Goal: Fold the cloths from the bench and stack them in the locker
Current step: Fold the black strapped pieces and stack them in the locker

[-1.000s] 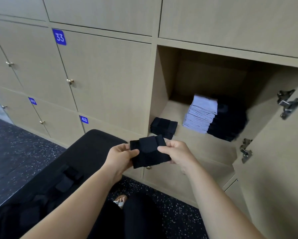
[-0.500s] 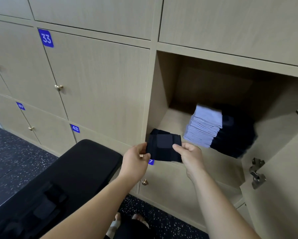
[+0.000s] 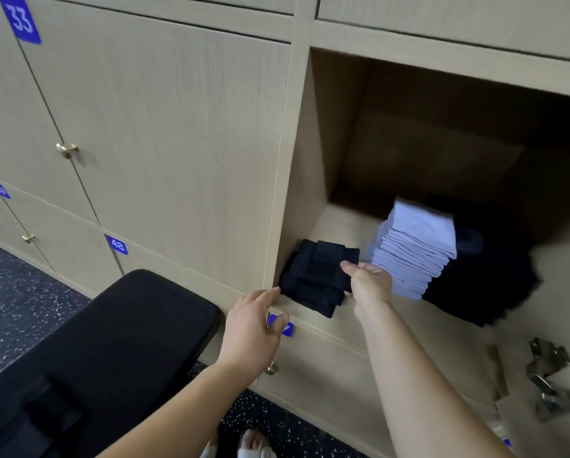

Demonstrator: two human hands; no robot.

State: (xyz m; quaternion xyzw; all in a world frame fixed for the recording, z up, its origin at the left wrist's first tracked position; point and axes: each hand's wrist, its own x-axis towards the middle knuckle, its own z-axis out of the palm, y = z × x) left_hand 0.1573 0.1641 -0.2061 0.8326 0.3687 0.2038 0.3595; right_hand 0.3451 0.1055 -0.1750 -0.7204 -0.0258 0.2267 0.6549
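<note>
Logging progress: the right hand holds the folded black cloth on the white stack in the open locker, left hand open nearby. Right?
Not the white stack: the head view shows the right hand holding the folded black cloth on the black pile front-left in the locker; left hand open nearby.

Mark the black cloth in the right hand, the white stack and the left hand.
black cloth (image 3: 323, 257): head view, its top face.
white stack (image 3: 412, 259): head view, the layered folded edges.
left hand (image 3: 251, 322): head view, the back of the hand.
</note>
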